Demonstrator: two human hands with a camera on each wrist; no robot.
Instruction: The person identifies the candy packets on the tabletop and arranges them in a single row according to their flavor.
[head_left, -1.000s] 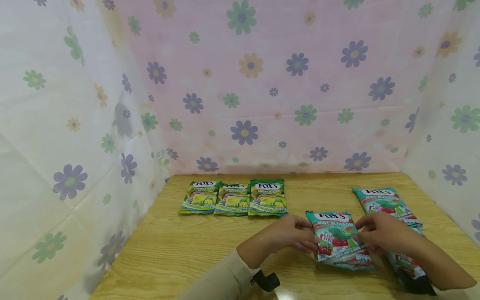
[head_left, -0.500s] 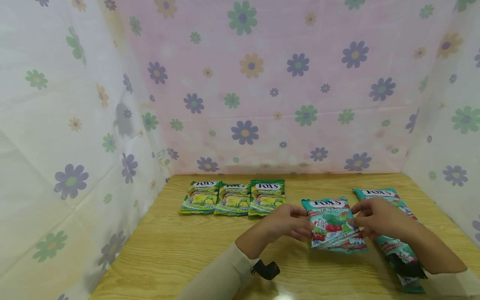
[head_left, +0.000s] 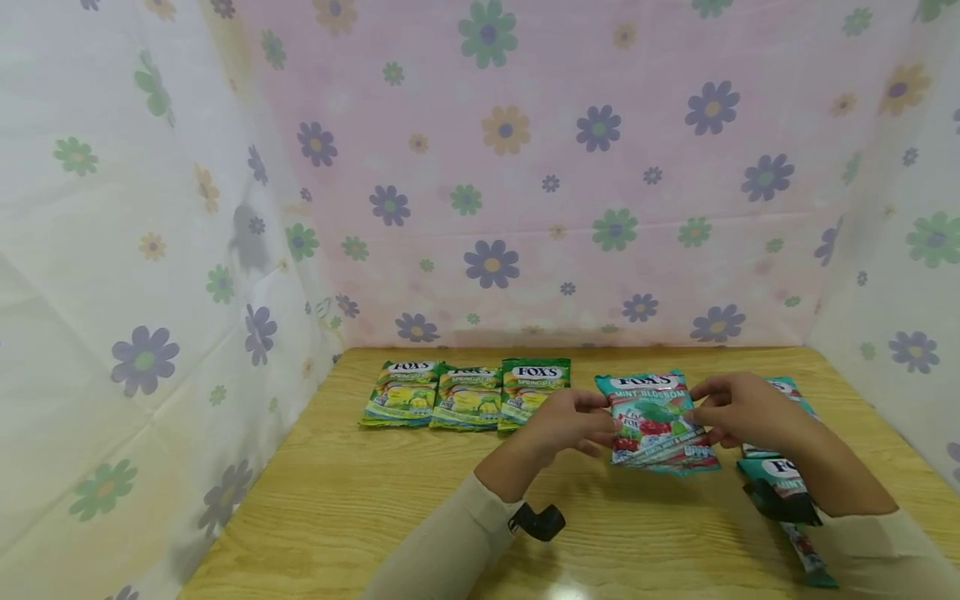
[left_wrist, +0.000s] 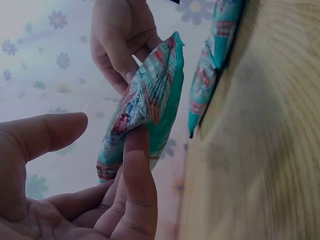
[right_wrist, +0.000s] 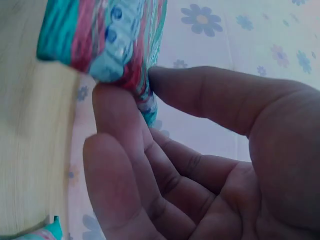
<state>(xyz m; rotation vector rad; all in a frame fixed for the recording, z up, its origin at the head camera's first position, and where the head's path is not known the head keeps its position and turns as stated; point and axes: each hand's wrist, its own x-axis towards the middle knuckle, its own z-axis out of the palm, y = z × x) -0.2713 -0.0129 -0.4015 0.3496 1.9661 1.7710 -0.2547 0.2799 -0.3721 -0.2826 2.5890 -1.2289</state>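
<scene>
A teal Mint Blossom candy packet (head_left: 658, 421) is held above the wooden table, front facing me, between both hands. My right hand (head_left: 750, 412) pinches its right edge; the right wrist view shows the thumb (right_wrist: 200, 90) on one face and a finger beneath. At the packet's left edge is my left hand (head_left: 558, 429). In the left wrist view its outstretched fingers (left_wrist: 137, 175) touch the packet's underside, while the thumb (left_wrist: 55, 132) stands apart from it. Two more Mint Blossom packets, a rear one (head_left: 791, 390) and a nearer one (head_left: 782, 471), lie partly hidden behind my right arm.
Three green Springtea candy packets, left (head_left: 401, 396), middle (head_left: 467, 398) and right (head_left: 528, 387), lie in a row at the back of the table (head_left: 360, 500). Flowered cloth (head_left: 525, 208) walls the table at the back and both sides. A black camera mount (head_left: 542, 522) sits at my left wrist.
Both hands have carried the Mint Blossom packet away from me and slightly left, toward the back of the table. The Springtea packets have stayed put.
</scene>
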